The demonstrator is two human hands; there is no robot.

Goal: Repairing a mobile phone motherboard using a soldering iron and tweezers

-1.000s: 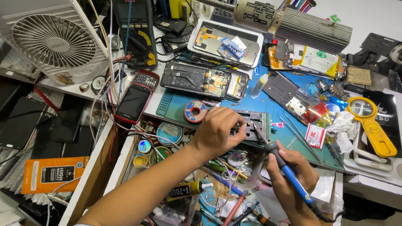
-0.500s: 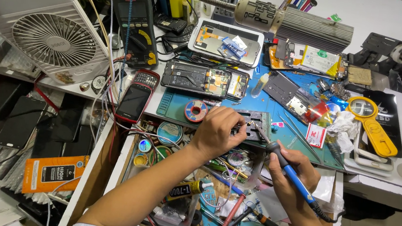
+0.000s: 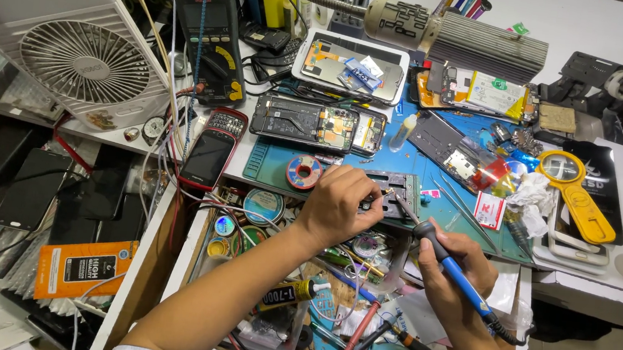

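Near the middle of the frame, the left hand (image 3: 341, 201) presses down on a small dark holder (image 3: 394, 195) on the blue mat (image 3: 436, 165), fingers curled over a part to keep it steady. The right hand (image 3: 452, 271), lower right, is closed pen-style around a blue-handled soldering iron (image 3: 446, 255), angled so its tip meets the holder. Both forearms reach in from the bottom edge.

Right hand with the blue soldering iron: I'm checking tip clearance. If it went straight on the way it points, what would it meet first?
Probably the small dark holder on the green mat, where the left hand steadies it; the soldering iron in the right hand already seems nearly there, though depth is unclear.
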